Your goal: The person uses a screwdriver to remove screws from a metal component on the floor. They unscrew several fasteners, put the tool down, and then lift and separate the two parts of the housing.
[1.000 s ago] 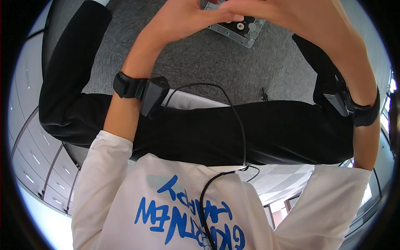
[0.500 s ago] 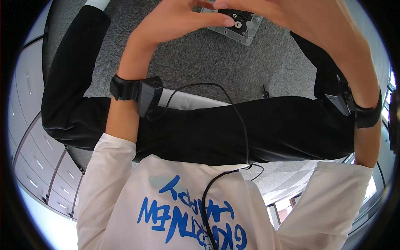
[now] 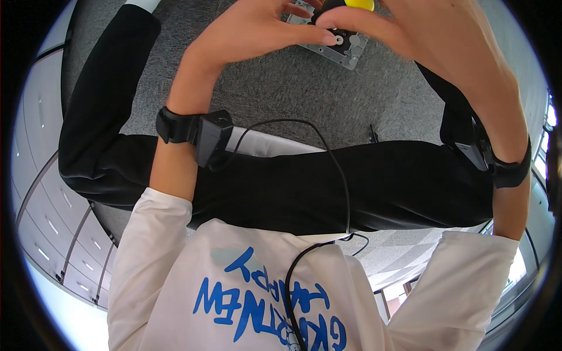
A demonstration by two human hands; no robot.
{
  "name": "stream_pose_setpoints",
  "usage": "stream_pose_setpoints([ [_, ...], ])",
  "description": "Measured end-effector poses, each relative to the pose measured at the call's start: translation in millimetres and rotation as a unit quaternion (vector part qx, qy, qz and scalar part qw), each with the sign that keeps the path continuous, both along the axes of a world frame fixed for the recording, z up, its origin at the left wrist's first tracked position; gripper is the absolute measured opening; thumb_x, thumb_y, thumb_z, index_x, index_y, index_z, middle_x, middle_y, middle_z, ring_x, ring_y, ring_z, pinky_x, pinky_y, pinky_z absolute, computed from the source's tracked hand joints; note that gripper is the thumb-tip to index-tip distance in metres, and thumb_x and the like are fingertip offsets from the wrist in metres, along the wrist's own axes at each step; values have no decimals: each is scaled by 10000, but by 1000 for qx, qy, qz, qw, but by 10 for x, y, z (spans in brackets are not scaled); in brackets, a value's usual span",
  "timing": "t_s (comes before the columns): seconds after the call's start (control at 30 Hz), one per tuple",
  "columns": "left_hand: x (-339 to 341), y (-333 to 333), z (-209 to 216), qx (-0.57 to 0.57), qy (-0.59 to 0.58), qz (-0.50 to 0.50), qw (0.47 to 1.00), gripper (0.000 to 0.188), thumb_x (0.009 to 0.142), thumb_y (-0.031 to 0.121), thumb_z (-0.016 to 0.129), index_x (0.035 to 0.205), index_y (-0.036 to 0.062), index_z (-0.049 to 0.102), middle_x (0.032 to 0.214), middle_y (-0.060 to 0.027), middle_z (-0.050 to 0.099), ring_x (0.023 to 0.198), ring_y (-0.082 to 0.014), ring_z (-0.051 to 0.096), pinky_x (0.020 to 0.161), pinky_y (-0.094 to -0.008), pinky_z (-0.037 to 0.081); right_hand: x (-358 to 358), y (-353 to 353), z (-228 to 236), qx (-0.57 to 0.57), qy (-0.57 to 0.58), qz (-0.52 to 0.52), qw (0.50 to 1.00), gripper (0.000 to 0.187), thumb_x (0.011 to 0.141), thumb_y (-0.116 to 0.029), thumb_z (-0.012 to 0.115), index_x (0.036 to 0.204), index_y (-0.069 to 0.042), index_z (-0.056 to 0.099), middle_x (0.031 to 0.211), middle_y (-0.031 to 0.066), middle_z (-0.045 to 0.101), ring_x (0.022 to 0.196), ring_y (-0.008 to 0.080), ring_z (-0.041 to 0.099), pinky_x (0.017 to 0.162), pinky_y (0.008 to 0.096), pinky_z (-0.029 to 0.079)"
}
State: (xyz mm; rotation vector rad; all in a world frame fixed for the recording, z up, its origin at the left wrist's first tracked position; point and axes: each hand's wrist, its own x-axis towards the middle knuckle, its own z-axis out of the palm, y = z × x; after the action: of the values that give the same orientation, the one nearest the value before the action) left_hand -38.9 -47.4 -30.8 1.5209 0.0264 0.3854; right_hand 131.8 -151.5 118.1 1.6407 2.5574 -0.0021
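I'm looking down over both forearms at a small grey metal plate point(image 3: 342, 50) lying on the grey carpet point(image 3: 281, 99), near the top edge of the view and just beyond the crossed black trouser legs point(image 3: 328, 187). My left hand point(image 3: 252, 32) has its fingers spread and curled, with one fingertip resting on a round silver hub on the plate's dark middle; it presses rather than grasps, closed on nothing. My right hand point(image 3: 433, 41) arches over the plate from the other side and seems to pinch a tool with a yellow handle point(image 3: 358, 4), though only a sliver of it shows at the frame's top, so how firm that hold is I can't tell.

I judge this to be the fastening or loosening stage: the left finger steadies the plate while the tool works on it. The next move calls for keeping the plate pinned flat to the carpet and the tool tip seated squarely, since the plate sits loose on the soft pile and could skid or tip under sideways force.

Black wrist straps point(image 3: 196, 131) with a cable point(image 3: 333, 169) sit on both arms.
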Motion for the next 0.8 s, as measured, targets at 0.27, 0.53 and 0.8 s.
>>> stream_pose_setpoints([
  [0.27, -64, 81, 82, -21, 75, -3, 997, 422, 900, 24, 735, 1300, 11, 601, 1157, -75, 680, 1046, -159, 636, 970, -331, 498, 12, 7, 16, -50, 94, 73, 992, 261, 867, -205, 771, 1002, -39, 622, 966, 98, 523, 736, 255, 615, 627, 340, 493],
  [0.53, -15, -4, 176, 127, 71, 49, 988, 387, 897, 30, 727, 1271, 26, 628, 1094, -55, 664, 957, -144, 589, 825, -299, 473, -42, -16, 92, -49, 17, -54, 997, 199, 891, -146, 723, 1025, -41, 622, 953, 93, 520, 718, 263, 597, 621, 349, 487],
  [0.8, -36, 62, 224, 128, 56, 29, 990, 388, 875, 24, 737, 1249, 24, 633, 1086, -59, 656, 936, -149, 577, 814, -308, 466, -34, 28, 100, -75, 72, 12, 995, 285, 850, -144, 751, 1108, -62, 658, 925, 90, 514, 780, 241, 589, 638, 334, 476],
])
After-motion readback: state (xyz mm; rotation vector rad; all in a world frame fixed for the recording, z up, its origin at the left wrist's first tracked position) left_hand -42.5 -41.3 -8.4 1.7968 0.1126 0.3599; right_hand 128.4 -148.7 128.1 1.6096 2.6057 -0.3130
